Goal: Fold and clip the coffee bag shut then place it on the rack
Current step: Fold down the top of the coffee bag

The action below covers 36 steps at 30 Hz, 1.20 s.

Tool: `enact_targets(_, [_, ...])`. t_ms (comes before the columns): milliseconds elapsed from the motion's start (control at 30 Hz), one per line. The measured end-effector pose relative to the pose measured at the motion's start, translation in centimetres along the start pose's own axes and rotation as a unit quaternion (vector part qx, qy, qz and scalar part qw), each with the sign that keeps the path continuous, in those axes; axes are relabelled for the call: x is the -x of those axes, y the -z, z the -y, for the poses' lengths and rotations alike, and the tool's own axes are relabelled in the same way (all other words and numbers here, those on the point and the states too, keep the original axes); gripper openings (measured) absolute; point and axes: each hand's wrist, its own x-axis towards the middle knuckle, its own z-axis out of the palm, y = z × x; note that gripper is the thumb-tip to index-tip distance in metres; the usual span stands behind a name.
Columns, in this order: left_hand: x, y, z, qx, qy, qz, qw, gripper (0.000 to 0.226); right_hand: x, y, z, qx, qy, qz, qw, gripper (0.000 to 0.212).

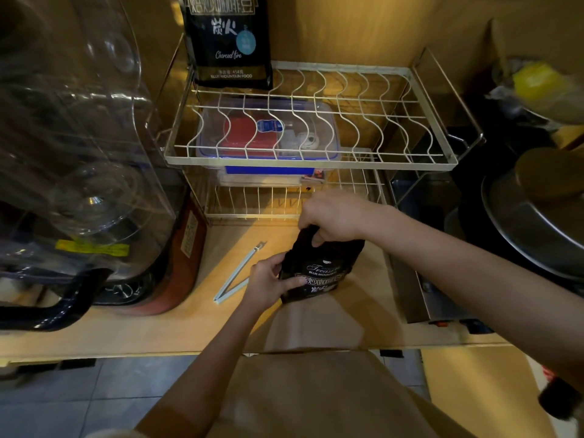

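A black coffee bag (325, 263) with white lettering stands on the wooden counter in front of the wire rack (316, 159). My right hand (331, 216) grips the bag's top and bends it over. My left hand (268, 281) holds the bag's left side, thumb across its front. A pale blue sealing clip (235, 278) lies open in a V on the counter, just left of my left hand. A second black coffee bag (229, 42) stands upright at the back left of the rack's top shelf.
A clear plastic box (268, 134) with a blue rim sits under the rack's top shelf. A large clear jug appliance (79, 153) fills the left side. A metal pot lid (537, 216) and a steel machine (420, 279) stand on the right.
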Motion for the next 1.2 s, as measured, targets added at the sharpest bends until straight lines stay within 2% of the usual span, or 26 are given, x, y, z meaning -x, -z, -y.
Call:
enact_targets(233, [-0.4,1.1,-0.7,-0.008,-0.014,0.045,0.999,0.055,0.1,-1.0,-0.3,-0.042,-0.007,-0.034,0.999,0.022])
enact_targets(300, [-0.8,1.2,-1.7,0.037,-0.012,0.03,0.999,0.039,-0.1,-1.3,-0.4,-0.081,-0.012,-0.057,0.995,0.02])
enact_targets(400, [-1.3,1.2,-2.4,0.095,0.014,0.001,0.995,0.006,0.4,-1.3,-1.6,-0.215,-0.025,-0.1,0.971,0.02])
enact_targets(467, [-1.5,1.2,-2.3,0.12,0.036,-0.012,0.992,0.008,1.4,-1.8,-3.0,-0.343,-0.048,-0.126,0.929,0.034])
enact_targets(567, [-1.6,1.2,-2.1,0.157,0.063,-0.025,0.985,0.019,3.5,-4.1,-5.2,-0.53,-0.094,-0.139,0.831,0.07])
enact_targets(667, [-1.7,1.1,-2.1,0.184,0.066,-0.027,0.98,0.021,3.9,-8.3,-5.0,-0.633,-0.154,-0.114,0.75,0.086])
enact_targets(767, [-1.8,0.7,-2.3,0.205,0.071,-0.023,0.976,0.019,3.1,-11.6,-3.3,-0.675,-0.17,-0.114,0.709,0.072])
enact_targets(833, [-1.9,0.7,-2.4,0.211,0.075,-0.02,0.974,0.017,2.5,-13.0,-2.8,-0.694,-0.174,-0.141,0.685,0.06])
enact_targets(967, [-1.9,1.0,-2.4,0.188,0.08,-0.013,0.979,0.016,2.2,-13.9,-3.0,-0.699,-0.182,-0.184,0.666,0.034])
enact_targets(1033, [-2.0,1.1,-2.5,0.178,0.075,-0.016,0.981,0.013,2.4,-14.2,-2.9,-0.702,-0.175,-0.194,0.662,0.027])
enact_targets(1100, [-1.9,0.9,-2.8,0.165,0.06,-0.021,0.984,0.008,2.4,-14.3,-2.6,-0.716,-0.177,-0.205,0.643,0.023])
enact_targets(1200, [-1.8,0.4,-3.5,0.141,0.039,-0.018,0.989,0.021,2.3,-14.6,-2.3,-0.738,-0.184,-0.211,0.614,0.02])
